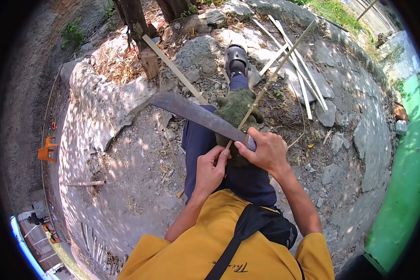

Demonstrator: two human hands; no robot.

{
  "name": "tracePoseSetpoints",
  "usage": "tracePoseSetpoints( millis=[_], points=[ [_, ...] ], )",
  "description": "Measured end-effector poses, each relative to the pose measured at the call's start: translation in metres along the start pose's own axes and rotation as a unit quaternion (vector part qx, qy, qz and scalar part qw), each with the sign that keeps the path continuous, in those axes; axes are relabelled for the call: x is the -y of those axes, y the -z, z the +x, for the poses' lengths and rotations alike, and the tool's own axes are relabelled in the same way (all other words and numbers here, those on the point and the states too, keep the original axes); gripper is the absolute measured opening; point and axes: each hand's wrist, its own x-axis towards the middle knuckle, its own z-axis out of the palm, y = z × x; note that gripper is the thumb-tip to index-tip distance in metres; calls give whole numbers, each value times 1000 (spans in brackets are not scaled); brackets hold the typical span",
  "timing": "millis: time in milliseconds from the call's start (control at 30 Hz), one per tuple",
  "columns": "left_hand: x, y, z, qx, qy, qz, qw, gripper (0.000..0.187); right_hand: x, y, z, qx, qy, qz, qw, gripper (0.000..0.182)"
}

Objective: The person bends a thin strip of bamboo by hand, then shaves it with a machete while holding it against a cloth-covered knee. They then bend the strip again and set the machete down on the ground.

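Broad, dark, curved machete blade (pixel 191 112), dull and weathered.

Both bare forearms reach forward from short sleeves, elbows bent. The left hand (pixel 212 169) pinches with thumb and fingertips; the right hand (pixel 267 150), slightly farther forward, curls closed, thumb extended toward the left.

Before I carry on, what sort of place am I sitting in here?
Probably an outdoor yard or roadside work spot: there's rough, broken concrete in dappled sunlight, a tree trunk with dry leaves around it, and pale split strips lying on the ground.
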Motion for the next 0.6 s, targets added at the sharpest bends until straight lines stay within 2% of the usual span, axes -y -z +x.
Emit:
tracePoseSetpoints(
  millis=[600],
  points=[
    [4, 35, -67, -24, 50, 47, 997, 23, 7, -2, 4, 7, -12, 32, 999, 48]
  ],
)
